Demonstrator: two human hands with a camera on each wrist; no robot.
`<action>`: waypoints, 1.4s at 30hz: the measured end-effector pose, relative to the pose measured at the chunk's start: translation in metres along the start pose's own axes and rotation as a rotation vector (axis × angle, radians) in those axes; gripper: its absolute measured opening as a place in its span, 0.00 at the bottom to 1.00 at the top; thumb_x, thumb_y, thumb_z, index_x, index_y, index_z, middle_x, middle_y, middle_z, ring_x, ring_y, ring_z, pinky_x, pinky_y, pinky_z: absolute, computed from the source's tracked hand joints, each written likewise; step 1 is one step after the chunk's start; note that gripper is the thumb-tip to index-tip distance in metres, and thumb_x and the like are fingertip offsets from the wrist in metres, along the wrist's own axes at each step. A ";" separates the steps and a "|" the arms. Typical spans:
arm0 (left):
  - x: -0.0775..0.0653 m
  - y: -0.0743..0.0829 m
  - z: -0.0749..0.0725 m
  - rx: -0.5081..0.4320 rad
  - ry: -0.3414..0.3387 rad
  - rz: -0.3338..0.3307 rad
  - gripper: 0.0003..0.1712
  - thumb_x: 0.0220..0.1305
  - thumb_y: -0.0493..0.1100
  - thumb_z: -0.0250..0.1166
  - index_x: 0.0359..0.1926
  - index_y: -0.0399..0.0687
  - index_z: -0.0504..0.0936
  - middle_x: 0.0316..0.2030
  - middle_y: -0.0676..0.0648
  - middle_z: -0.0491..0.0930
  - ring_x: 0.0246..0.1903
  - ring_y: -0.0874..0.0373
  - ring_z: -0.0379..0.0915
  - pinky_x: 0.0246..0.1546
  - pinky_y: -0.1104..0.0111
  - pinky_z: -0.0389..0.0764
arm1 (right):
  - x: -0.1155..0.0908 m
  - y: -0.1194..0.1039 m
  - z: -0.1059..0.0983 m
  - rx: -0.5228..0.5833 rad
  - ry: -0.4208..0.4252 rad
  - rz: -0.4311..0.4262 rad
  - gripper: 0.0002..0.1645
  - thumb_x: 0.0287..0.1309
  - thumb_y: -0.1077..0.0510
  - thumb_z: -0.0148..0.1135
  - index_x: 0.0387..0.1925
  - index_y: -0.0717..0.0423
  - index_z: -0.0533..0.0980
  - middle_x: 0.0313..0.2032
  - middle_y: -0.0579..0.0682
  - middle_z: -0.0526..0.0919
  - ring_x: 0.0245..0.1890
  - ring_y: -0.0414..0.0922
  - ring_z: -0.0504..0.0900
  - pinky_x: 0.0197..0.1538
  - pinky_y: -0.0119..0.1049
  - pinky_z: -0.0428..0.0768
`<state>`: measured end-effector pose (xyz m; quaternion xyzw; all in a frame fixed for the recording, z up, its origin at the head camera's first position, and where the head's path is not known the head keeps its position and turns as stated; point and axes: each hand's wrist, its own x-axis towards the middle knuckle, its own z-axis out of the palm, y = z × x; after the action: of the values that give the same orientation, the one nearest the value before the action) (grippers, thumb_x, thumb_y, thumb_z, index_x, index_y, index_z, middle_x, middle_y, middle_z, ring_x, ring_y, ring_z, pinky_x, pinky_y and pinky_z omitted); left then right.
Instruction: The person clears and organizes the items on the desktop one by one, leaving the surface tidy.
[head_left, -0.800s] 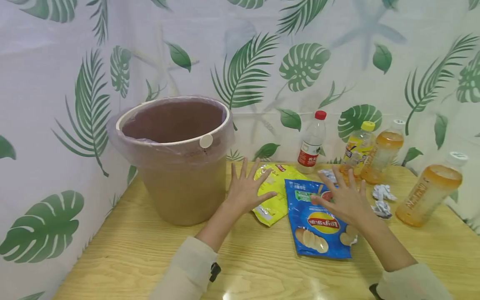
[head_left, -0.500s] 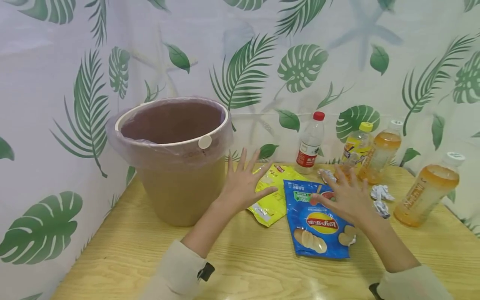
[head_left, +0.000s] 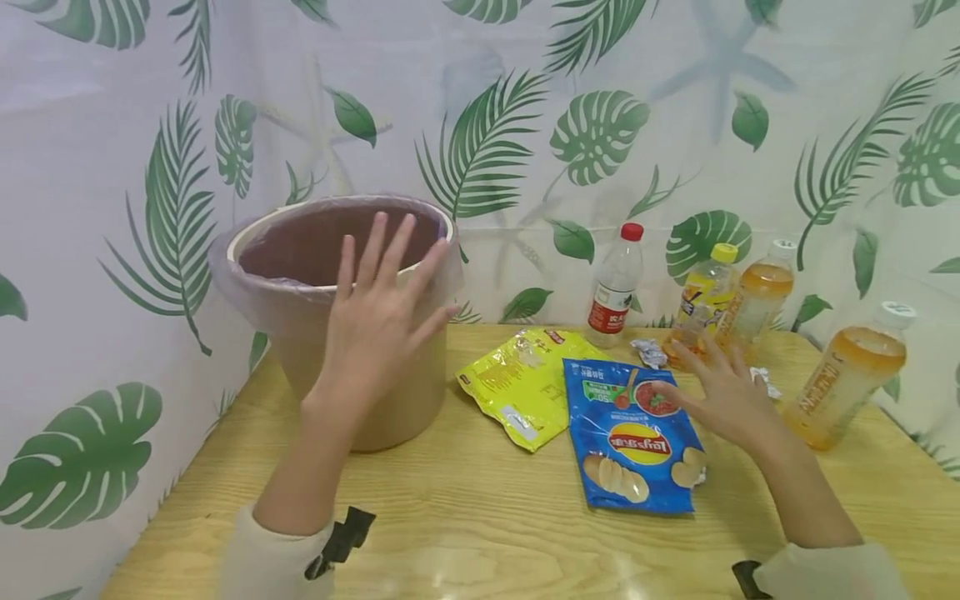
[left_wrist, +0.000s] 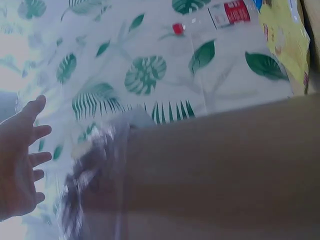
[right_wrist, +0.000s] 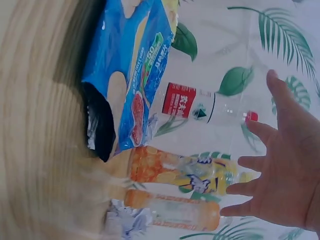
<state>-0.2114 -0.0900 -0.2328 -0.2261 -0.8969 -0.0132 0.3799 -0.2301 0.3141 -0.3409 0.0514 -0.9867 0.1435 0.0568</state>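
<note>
My left hand (head_left: 371, 325) is raised with fingers spread in front of a lined trash bin (head_left: 408, 404). In the left wrist view the hand (left_wrist: 20, 165) stands apart from the bin's bagged rim (left_wrist: 102, 170). My right hand (head_left: 731, 400) hovers, fingers spread, by the right edge of a blue chip bag (head_left: 630, 458). Nothing is held in either hand. A yellow chip bag (head_left: 525, 392) lies partly under the blue one. In the right wrist view the blue bag (right_wrist: 120, 65) shows a dark open end.
Behind the bags stands a red-capped clear bottle (head_left: 615, 292). A yellow-capped bottle (head_left: 708, 283) and two orange-tinted bottles, one at the right (head_left: 847, 379), stand farther right. Crumpled foil (head_left: 649, 353) lies near them on the wooden table (head_left: 465, 517). Leaf-patterned cloth (head_left: 510, 158) hangs behind.
My left hand has moved left and up, from beside the yellow bag to in front of the bin. The right hand has shifted slightly right, uncovering more of the blue bag.
</note>
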 end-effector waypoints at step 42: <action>-0.063 -0.043 0.019 -0.249 0.170 -0.211 0.37 0.66 0.67 0.35 0.66 0.51 0.62 0.67 0.41 0.51 0.68 0.50 0.30 0.65 0.54 0.34 | -0.011 0.057 0.066 0.673 -0.175 0.285 0.36 0.64 0.51 0.54 0.62 0.72 0.56 0.54 0.75 0.64 0.39 0.51 0.78 0.35 0.36 0.79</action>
<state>-0.2037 -0.1500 -0.2836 -0.1741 -0.8717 -0.1830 0.4199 -0.2325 0.3508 -0.4210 -0.0586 -0.8826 0.4614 -0.0683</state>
